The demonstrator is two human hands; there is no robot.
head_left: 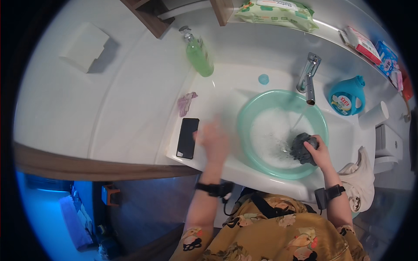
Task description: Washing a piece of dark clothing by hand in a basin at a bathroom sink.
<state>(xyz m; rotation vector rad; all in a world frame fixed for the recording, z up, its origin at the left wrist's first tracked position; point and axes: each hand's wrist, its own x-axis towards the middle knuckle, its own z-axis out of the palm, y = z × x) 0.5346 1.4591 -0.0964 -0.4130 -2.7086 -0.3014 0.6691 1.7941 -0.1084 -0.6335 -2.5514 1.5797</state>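
In my right hand (319, 152) is a bunched, dark grey cloth (303, 148), gripped over the right side of a mint-green basin (246, 150). Suds and water (273, 130) fill the basin, and a thin stream runs into it from the chrome faucet (309, 82). My left hand (213, 141) is smeared by motion above the counter left of the basin, so its fingers cannot be made out. Just beside it lies a black phone (188, 138); whether the hand touches it I cannot tell. A small crumpled pinkish cloth (187, 104) sits beyond the phone.
Behind the counter's left part stands a green pump bottle (199, 56). A blue detergent jug (348, 96) and a white cup (375, 115) are right of the faucet. A pale garment (359, 182) drapes near the right edge. Wipes (278, 15) rest on the shelf above.
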